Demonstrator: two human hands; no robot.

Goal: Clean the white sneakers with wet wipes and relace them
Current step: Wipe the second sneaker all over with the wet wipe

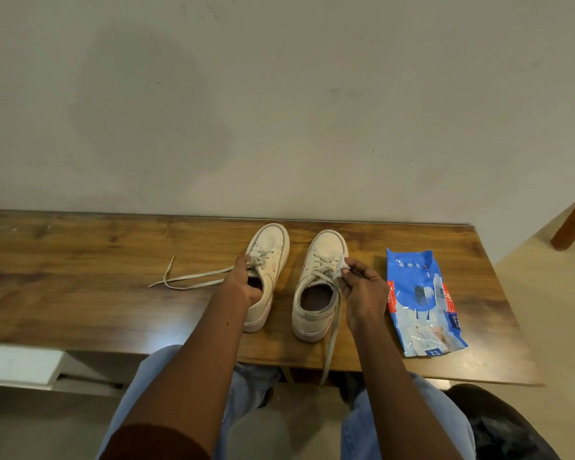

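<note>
The right hand (359, 287) pinches a crumpled white wipe (342, 265) against the right sneaker (322, 250) beside its eyelets, and the left hand (246, 277) grips the left sneaker (269, 244) at the tongue. Cleaning seems barely begun: both uppers look dull and greyish, and the flat laces (193, 280) are threaded but loose, so relacing is not yet done. A glossy blue pack (419, 300) lies just right of the right hand on the wooden table (80, 260).

Worktop (80, 260): we see a brown wooden top set against a pale wall (279, 94).
Sneakers: we find the left sneaker (271, 239) and right sneaker (326, 247) side by side near the middle, toes to the wall.
Lace (193, 280): trails left from the left sneaker.
Wipes pack (422, 300): lies flat, just right of the right sneaker.
</note>
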